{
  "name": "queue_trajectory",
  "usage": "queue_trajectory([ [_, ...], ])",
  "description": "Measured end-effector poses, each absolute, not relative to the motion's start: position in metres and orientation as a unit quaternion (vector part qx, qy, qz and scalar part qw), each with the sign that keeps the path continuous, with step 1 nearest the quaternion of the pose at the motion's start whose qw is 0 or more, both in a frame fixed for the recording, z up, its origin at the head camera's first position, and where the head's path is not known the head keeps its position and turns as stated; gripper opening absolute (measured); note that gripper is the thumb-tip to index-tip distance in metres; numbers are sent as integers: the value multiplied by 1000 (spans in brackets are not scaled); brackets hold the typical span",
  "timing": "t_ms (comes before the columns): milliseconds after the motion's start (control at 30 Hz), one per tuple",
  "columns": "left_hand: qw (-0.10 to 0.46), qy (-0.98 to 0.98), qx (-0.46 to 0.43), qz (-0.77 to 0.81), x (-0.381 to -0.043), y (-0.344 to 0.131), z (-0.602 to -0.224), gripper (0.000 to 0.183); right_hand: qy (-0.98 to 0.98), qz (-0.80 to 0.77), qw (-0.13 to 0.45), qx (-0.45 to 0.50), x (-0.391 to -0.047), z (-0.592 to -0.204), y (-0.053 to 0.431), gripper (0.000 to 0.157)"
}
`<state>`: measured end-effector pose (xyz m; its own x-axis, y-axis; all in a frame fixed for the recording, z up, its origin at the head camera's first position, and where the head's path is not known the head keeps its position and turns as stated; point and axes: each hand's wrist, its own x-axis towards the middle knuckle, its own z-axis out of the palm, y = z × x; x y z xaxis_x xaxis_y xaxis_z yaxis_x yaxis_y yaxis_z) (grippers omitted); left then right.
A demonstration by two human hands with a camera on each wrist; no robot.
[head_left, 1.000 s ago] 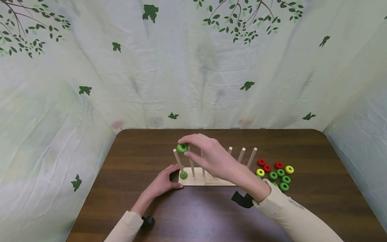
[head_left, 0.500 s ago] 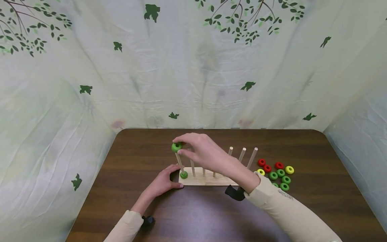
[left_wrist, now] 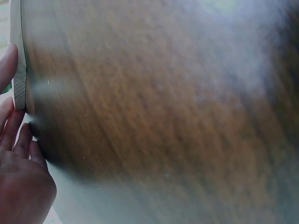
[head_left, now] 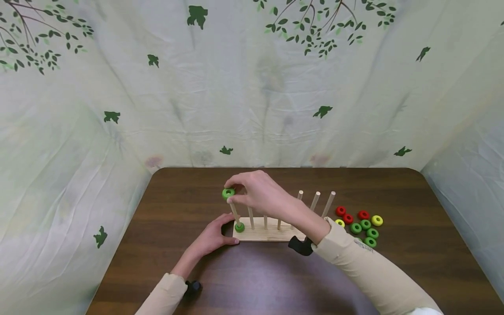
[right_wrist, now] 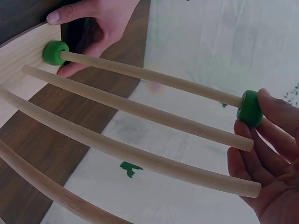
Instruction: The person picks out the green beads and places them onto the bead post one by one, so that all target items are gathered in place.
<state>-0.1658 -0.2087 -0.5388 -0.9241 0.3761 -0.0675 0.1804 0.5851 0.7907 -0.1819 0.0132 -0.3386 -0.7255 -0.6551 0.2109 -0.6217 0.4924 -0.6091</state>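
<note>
Green doughnut-shaped ring (head_left: 228,194), pinched in R hand (head_left: 261,192), is at the tip of the upright pale-wood leftmost peg (head_left: 235,213), approx. in line w/ its long axis; can't tell if threaded. L hand (head_left: 212,236), lower, grips rectangular pale-wood board (head_left: 271,236) by its L end.

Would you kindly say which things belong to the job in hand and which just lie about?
Belonging:
upper green ring, pinched in the right hand
pegboard the left hand holds
lower green ring, around one peg

Lying about, perhaps for later:
red rings
yellow rings
other green rings
</note>
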Motion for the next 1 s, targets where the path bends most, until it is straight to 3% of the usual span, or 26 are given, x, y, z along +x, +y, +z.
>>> queue_trajectory([
  [700, 113, 884, 156, 426, -166, -209, -539, 68, 869, -320, 63, -373, -183, -343, 12, 29],
  [1000, 113, 886, 159, 421, -166, -209, -540, 67, 863, -350, 48, -360, -179, -341, 20, 30],
])
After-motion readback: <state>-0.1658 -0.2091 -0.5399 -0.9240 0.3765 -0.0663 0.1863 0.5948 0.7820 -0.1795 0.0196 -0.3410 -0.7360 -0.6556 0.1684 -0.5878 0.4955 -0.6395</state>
